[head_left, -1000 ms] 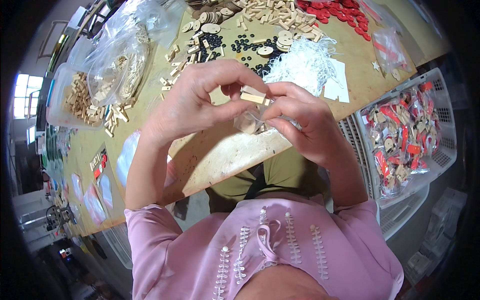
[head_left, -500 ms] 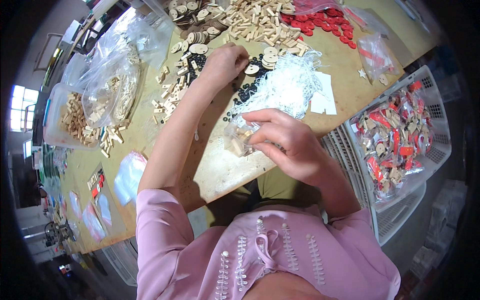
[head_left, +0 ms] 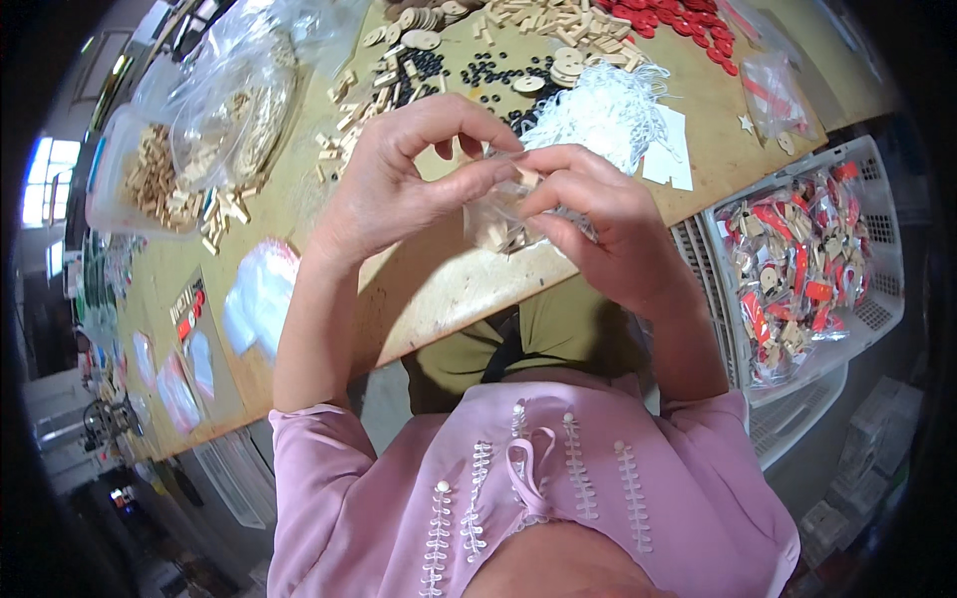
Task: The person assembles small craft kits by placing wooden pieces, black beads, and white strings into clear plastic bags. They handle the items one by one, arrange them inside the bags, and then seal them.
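Between my two hands hangs a small clear plastic bag (head_left: 490,227) with pale wooden pieces inside. My right hand (head_left: 605,214) is closed on the bag's upper edge. Thumb and forefinger of my left hand (head_left: 424,169) come together at the bag's mouth, close to the right fingertips; whether they pinch the plastic or a small piece is hidden. Behind the hands lie a heap of white strings (head_left: 598,115), scattered black beads (head_left: 488,72) and round wooden discs (head_left: 566,68). Small wooden blocks (head_left: 361,108) are strewn beyond my left hand.
A white basket (head_left: 882,254) of filled bags stands at the right. Red discs (head_left: 698,38) lie at the far edge. On the left are a clear tub (head_left: 105,194) of wooden blocks and a stack of empty plastic bags (head_left: 261,289). White paper (head_left: 673,154) lies beside the strings.
My left hand has come back from the black beads to the bag's mouth. The right hand has lifted the bag slightly, and the view has shifted.
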A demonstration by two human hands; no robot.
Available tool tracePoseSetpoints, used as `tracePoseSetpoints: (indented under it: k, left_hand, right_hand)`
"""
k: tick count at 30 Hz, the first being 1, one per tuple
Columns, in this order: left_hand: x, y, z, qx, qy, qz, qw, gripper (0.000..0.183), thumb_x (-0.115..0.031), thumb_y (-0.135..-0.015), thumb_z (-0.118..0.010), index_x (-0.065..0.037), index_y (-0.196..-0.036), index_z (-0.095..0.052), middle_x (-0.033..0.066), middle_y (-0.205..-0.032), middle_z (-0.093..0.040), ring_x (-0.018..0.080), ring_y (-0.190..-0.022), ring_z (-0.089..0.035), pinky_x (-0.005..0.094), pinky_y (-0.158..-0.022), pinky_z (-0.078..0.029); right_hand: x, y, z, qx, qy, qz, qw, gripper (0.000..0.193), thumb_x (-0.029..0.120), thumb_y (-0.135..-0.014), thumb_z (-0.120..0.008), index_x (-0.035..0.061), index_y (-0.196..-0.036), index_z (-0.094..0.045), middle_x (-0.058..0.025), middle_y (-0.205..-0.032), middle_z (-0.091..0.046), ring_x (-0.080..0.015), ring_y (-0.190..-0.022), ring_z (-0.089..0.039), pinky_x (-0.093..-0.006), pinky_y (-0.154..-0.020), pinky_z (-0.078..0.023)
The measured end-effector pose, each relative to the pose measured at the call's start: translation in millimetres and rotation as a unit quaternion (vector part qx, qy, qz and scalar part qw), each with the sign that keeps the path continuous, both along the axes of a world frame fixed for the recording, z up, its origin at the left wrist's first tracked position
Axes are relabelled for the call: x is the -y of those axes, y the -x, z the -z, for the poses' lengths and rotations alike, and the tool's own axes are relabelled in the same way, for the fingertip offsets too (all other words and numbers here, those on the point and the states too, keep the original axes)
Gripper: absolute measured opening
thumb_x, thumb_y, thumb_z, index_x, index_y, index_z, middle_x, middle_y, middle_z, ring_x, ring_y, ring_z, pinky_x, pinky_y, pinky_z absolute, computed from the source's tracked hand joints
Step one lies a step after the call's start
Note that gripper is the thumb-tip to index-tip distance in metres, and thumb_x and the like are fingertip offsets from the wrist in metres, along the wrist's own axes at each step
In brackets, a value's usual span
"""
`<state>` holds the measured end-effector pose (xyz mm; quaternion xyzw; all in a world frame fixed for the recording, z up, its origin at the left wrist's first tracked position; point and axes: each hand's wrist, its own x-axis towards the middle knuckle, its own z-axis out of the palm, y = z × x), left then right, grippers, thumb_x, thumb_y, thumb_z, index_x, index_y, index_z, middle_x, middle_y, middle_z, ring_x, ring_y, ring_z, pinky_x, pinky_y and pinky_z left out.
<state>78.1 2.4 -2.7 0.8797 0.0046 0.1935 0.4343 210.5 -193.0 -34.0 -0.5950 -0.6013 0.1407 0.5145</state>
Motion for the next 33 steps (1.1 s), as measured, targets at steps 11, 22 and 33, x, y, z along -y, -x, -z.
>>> tracePoseSetpoints:
  k: [11, 22, 33]
  left_hand:
    - [1.3, 43.4, 25.8, 0.022, -0.104, -0.030, 0.994, 0.014, -0.015, -0.091, -0.071, -0.002, -0.096, -0.069, 0.0112, -0.092, -0.058, 0.0298, -0.087, -0.057, 0.0362, -0.076, -0.047]
    - [11.2, 57.6, 19.7, 0.037, -0.059, -0.120, 0.990, 0.005, -0.006, -0.086, -0.075, -0.003, -0.087, -0.070, 0.0081, -0.071, -0.062, 0.0228, -0.061, -0.057, 0.0339, -0.056, -0.043]
    - [13.6, 64.7, 14.9, 0.029, -0.062, -0.125, 0.990, 0.008, -0.006, -0.083, -0.078, -0.006, -0.087, -0.071, 0.0080, -0.070, -0.060, 0.0259, -0.061, -0.058, 0.0359, -0.055, -0.044]
  right_hand:
    - [-7.4, 8.8, -1.2, 0.093, -0.011, -0.009, 0.996, 0.014, 0.000, -0.086, -0.073, 0.0023, -0.098, -0.068, -0.0127, -0.120, -0.068, -0.0292, -0.111, -0.067, -0.0367, -0.092, -0.054]
    - [-34.1, -252.4, 58.2, 0.221, 0.146, 0.436, 0.860, 0.036, 0.020, -0.093, -0.071, 0.0039, -0.125, -0.068, -0.0153, -0.117, -0.070, -0.0263, -0.101, -0.069, -0.0390, -0.090, -0.054]
    - [-40.0, -329.9, 104.9, 0.250, 0.136, 0.409, 0.867, 0.041, 0.033, -0.096, -0.064, 0.0068, -0.127, -0.068, -0.0211, -0.140, -0.059, -0.0401, -0.129, -0.055, -0.0467, -0.109, -0.044]
